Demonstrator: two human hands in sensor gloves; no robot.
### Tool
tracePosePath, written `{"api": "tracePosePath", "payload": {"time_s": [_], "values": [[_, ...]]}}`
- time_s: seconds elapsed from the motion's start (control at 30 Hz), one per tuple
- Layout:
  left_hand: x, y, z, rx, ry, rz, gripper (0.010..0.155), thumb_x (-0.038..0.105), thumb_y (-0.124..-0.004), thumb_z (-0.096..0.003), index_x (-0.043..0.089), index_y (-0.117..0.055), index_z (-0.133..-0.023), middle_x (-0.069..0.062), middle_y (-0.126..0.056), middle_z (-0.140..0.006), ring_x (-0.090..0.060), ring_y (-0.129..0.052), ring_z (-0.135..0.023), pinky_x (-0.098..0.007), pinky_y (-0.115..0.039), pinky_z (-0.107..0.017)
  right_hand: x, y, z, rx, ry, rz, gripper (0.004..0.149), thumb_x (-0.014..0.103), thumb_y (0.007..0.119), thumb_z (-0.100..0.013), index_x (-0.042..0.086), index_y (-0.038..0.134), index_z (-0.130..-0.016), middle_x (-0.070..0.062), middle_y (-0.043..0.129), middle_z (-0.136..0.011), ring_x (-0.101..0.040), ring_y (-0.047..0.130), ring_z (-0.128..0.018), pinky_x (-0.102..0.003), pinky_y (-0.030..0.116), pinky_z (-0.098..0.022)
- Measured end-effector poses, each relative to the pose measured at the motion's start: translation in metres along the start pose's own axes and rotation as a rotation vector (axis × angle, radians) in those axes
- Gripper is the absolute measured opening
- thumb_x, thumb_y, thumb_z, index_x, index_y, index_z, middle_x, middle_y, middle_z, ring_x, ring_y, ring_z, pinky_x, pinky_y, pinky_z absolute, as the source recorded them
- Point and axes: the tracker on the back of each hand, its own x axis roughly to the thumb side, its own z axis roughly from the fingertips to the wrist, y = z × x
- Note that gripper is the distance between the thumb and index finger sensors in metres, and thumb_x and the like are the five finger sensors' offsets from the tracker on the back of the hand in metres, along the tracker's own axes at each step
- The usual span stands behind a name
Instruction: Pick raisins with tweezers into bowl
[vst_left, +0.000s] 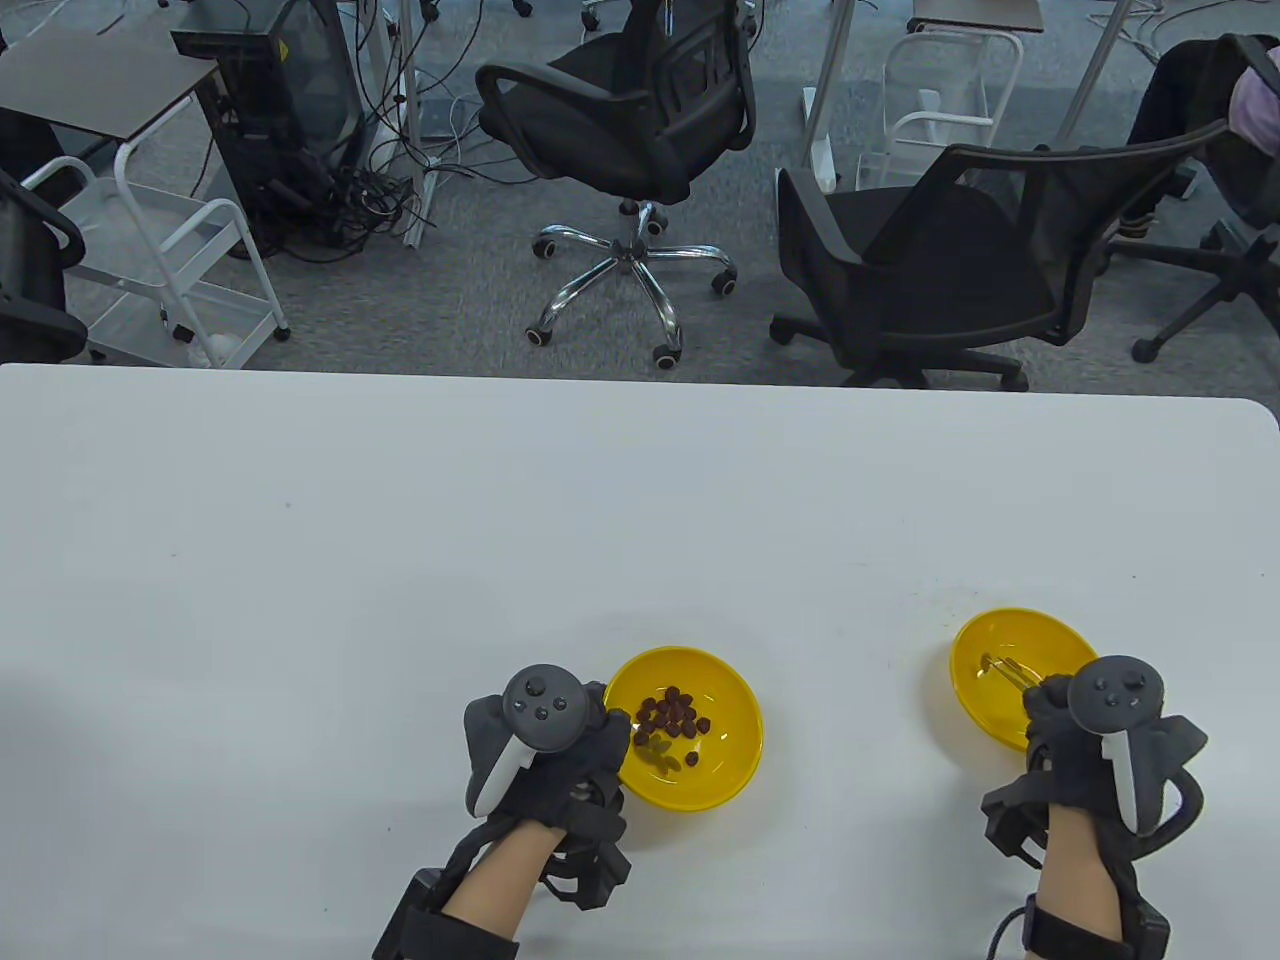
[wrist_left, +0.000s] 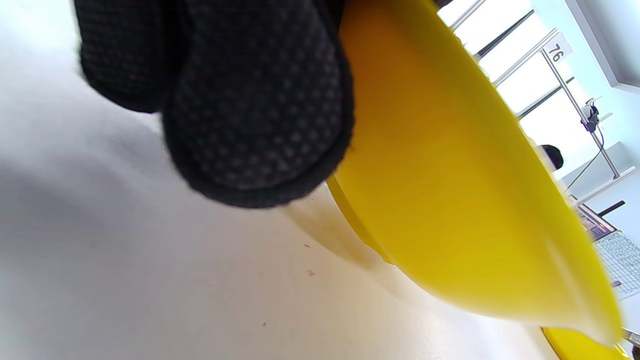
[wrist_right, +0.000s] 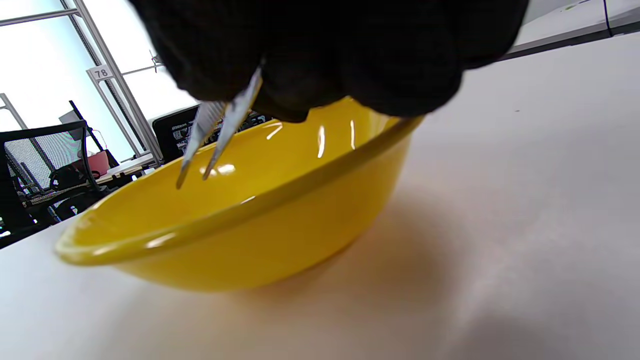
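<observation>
Table view: left hand (vst_left: 545, 750) steadies the raisin bowl (vst_left: 735, 745), raisins (vst_left: 675, 715) all still inside. Left wrist view: fingers (wrist_left: 260, 115) touch its wall. Right wrist view: right hand (wrist_right: 340, 50) pinches tweezers (wrist_right: 212, 135), tips apart, over the apparently empty bowl (wrist_right: 240, 240). Looks barely started.

Raisins (vst_left: 675, 717) lie in the left bowl (vst_left: 735, 700); tweezers (vst_left: 1010, 670) reach into the right bowl (vst_left: 975, 640).

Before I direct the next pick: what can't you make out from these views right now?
- Tweezers handle: hidden inside the right hand in both the table view and right wrist view.
- Right bowl floor: near part covered by that hand; any raisin there unseen.
- Raisins: left wrist view shows only the left bowl outer wall.
- Left hand fingertips: blurred, contact with the bowl unclear.
</observation>
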Motion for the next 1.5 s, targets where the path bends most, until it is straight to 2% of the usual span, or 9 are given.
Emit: {"api": "tracePosePath", "payload": {"time_s": [0.2, 0.37, 0.6, 0.8, 0.9, 1.13, 1.5], "values": [[0.000, -0.001, 0.000, -0.001, -0.001, -0.001, 0.055, 0.030, -0.058, -0.0566, -0.008, -0.055, -0.096, -0.014, -0.103, -0.052, -0.009, -0.109, -0.021, -0.043, -0.088, -0.039, 0.006, -0.003, 0.004, -0.020, -0.039, -0.007, 0.047, 0.032, 0.083, -0.042, 0.011, 0.092, -0.082, -0.004, 0.091, -0.058, -0.020, 0.094, -0.041, -0.054, 0.070, -0.055], [0.000, -0.001, 0.000, 0.001, -0.001, -0.001, 0.055, 0.031, -0.058, -0.0567, -0.008, -0.055, -0.096, -0.014, -0.103, -0.052, -0.009, -0.109, -0.021, -0.043, -0.088, -0.039, 0.022, -0.003, 0.015, -0.004, -0.147, -0.041, 0.047, 0.033, 0.083, -0.042, 0.011, 0.092, -0.082, -0.004, 0.091, -0.058, -0.019, 0.094, -0.041, -0.054, 0.071, -0.055], [0.000, -0.001, 0.000, 0.000, -0.002, 0.000, 0.055, 0.031, -0.058, -0.0567, -0.008, -0.055, -0.096, -0.014, -0.103, -0.052, -0.009, -0.109, -0.021, -0.043, -0.088, -0.040, 0.064, 0.003, 0.049, 0.083, -0.376, -0.092, 0.047, 0.033, 0.083, -0.042, 0.011, 0.092, -0.082, -0.004, 0.091, -0.058, -0.019, 0.094, -0.041, -0.054, 0.071, -0.055], [0.001, -0.002, 0.000, -0.004, -0.008, -0.001, 0.055, 0.031, -0.058, -0.0567, -0.007, -0.055, -0.096, -0.014, -0.103, -0.052, -0.009, -0.109, -0.021, -0.043, -0.088, -0.040, 0.100, 0.017, 0.091, 0.191, -0.606, -0.095, 0.047, 0.033, 0.083, -0.041, 0.012, 0.092, -0.082, -0.004, 0.091, -0.059, -0.019, 0.095, -0.042, -0.054, 0.070, -0.055], [0.001, -0.003, 0.000, -0.006, -0.012, -0.003, 0.055, 0.031, -0.058, -0.0567, -0.007, -0.055, -0.096, -0.014, -0.103, -0.052, -0.009, -0.109, -0.021, -0.043, -0.088, -0.040, 0.114, 0.027, 0.113, 0.238, -0.717, -0.059, 0.047, 0.033, 0.083, -0.042, 0.011, 0.091, -0.083, -0.004, 0.091, -0.059, -0.019, 0.095, -0.042, -0.054, 0.070, -0.055], [0.002, -0.004, 0.000, -0.011, -0.019, 0.000, 0.055, 0.031, -0.058, -0.0568, -0.007, -0.055, -0.096, -0.014, -0.103, -0.052, -0.009, -0.109, -0.021, -0.043, -0.088, -0.040, 0.133, 0.046, 0.155, 0.243, -0.908, 0.096, 0.047, 0.034, 0.083, -0.041, 0.012, 0.091, -0.082, -0.003, 0.091, -0.059, -0.019, 0.095, -0.043, -0.054, 0.071, -0.056], [0.003, -0.005, 0.000, -0.013, -0.024, 0.000, 0.055, 0.031, -0.058, -0.0567, -0.007, -0.055, -0.096, -0.014, -0.103, -0.052, -0.009, -0.109, -0.021, -0.043, -0.088, -0.040, 0.140, 0.059, 0.175, 0.253, -1.003, 0.201, 0.047, 0.034, 0.083, -0.041, 0.013, 0.092, -0.082, -0.002, 0.092, -0.059, -0.018, 0.095, -0.042, -0.053, 0.071, -0.056]]}}
